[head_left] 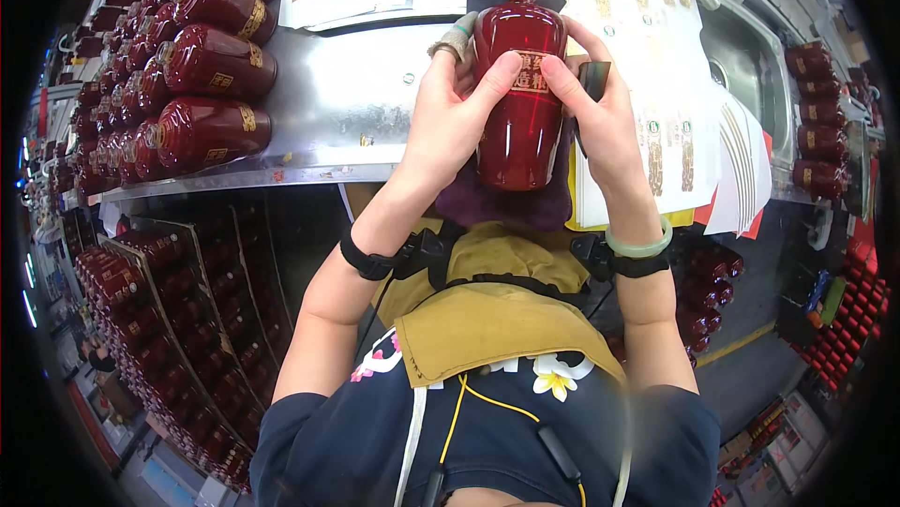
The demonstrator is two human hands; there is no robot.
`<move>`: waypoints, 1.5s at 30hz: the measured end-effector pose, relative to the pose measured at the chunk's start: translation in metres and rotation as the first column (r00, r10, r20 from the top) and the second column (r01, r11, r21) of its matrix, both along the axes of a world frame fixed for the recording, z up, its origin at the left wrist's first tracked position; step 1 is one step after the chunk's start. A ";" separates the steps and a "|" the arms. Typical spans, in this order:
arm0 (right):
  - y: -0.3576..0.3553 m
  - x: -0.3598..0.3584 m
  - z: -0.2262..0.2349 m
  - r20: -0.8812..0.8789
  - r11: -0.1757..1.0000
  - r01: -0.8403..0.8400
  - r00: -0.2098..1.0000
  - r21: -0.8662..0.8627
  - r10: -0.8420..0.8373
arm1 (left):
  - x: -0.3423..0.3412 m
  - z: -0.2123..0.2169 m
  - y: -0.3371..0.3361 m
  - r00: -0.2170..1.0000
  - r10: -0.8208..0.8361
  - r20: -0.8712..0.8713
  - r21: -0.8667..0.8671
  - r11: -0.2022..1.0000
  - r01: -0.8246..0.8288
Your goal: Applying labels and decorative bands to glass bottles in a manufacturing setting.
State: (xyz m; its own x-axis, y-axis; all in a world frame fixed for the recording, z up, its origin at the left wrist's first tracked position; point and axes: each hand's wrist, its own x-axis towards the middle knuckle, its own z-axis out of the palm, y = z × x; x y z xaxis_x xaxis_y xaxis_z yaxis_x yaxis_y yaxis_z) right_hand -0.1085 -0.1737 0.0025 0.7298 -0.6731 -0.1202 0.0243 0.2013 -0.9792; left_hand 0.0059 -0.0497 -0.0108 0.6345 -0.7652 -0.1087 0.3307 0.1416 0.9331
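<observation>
A glossy dark-red bottle (pixel 518 146) with a clear glass neck lies in front of me, its neck pointing away. My left hand (pixel 450 109) grips its left side, and my right hand (pixel 605 118) grips the right side. Both thumbs press at the gold label (pixel 532 72) on the bottle's front. A pale wrapping (pixel 456 38) covers a finger of my left hand. Against the fingers of my right hand is a dark flat piece (pixel 593 81), whose kind I cannot make out. Purple cloth (pixel 502 205) shows under the bottle's near end.
Many similar red bottles (pixel 217 61) lie stacked at the left of the metal table (pixel 352 85). Sheets of gold decals (pixel 647 57) cover the right side, beside a sink (pixel 750 57). Racks of bottles (pixel 141 291) stand below left. More bottles (pixel 820 123) are at the far right.
</observation>
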 end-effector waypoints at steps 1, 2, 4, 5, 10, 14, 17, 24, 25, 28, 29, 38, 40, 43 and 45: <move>-0.002 -0.002 0.000 -0.034 0.999 -0.030 0.999 -0.016 0.030 | 0.000 0.000 0.000 1.000 0.001 -0.012 -0.009 1.000 -0.002; -0.004 -0.004 0.000 -0.068 0.998 -0.061 0.996 -0.030 0.059 | 0.001 0.001 0.001 1.000 0.002 -0.012 -0.008 1.000 -0.002; -0.006 -0.008 0.008 -0.039 1.000 -0.013 0.999 0.020 0.014 | 0.001 0.005 0.004 0.997 -0.016 -0.082 -0.028 1.000 0.013; -0.007 -0.012 0.013 -0.013 0.997 0.034 0.999 0.071 -0.034 | 0.000 0.004 0.005 0.996 -0.017 -0.084 -0.029 0.999 0.015; 0.020 -0.038 0.024 -0.020 0.949 0.070 0.997 -0.307 -0.080 | -0.002 -0.001 0.008 0.999 -0.032 0.029 -0.036 0.999 0.034; 0.033 -0.039 0.026 -0.087 0.928 0.020 0.995 -0.372 -0.056 | -0.002 -0.001 0.009 0.999 -0.025 0.027 -0.034 0.999 0.026; 0.033 -0.038 0.021 -0.090 0.934 0.016 0.995 -0.357 -0.052 | -0.002 -0.002 0.008 0.999 -0.021 0.027 -0.026 0.999 0.022; 0.034 -0.038 0.013 -0.089 0.925 0.032 0.993 -0.379 -0.071 | -0.003 -0.002 0.008 0.999 -0.027 0.025 -0.022 0.999 0.028; 0.034 -0.038 0.013 -0.107 0.918 0.032 0.991 -0.395 -0.080 | -0.003 -0.002 0.008 0.999 -0.031 0.021 -0.024 0.999 0.031; 0.034 -0.037 0.012 -0.099 0.880 0.050 0.989 -0.473 -0.109 | -0.002 -0.001 0.007 0.999 -0.030 0.032 -0.037 0.999 0.031; 0.034 -0.038 0.012 -0.100 0.880 0.050 0.989 -0.472 -0.110 | -0.002 -0.002 0.007 0.999 -0.031 0.032 -0.036 0.999 0.032; 0.012 -0.042 0.020 0.007 0.993 0.020 1.000 -0.118 -0.019 | 0.001 0.004 0.009 0.999 -0.026 -0.035 -0.031 0.999 0.025; -0.004 -0.037 0.016 0.048 0.965 0.152 0.988 -0.213 -0.145 | 0.010 0.000 0.010 1.000 -0.027 -0.013 -0.028 0.999 0.027; -0.006 -0.024 0.015 -0.017 0.996 0.045 0.999 -0.081 -0.046 | 0.006 0.004 0.007 1.000 -0.009 -0.027 -0.021 1.000 0.008; -0.002 -0.016 0.004 -0.058 1.000 -0.004 0.998 0.025 0.005 | 0.002 0.005 0.003 0.999 0.005 -0.039 -0.041 0.999 -0.006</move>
State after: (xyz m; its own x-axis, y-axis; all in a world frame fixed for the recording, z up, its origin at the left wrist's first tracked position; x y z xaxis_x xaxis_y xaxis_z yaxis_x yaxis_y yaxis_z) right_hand -0.1242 -0.1760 0.0064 0.7240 -0.6661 -0.1791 -0.0337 0.2253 -0.9737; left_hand 0.0080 -0.0468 -0.0054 0.6345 -0.7662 -0.1017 0.3659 0.1818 0.9127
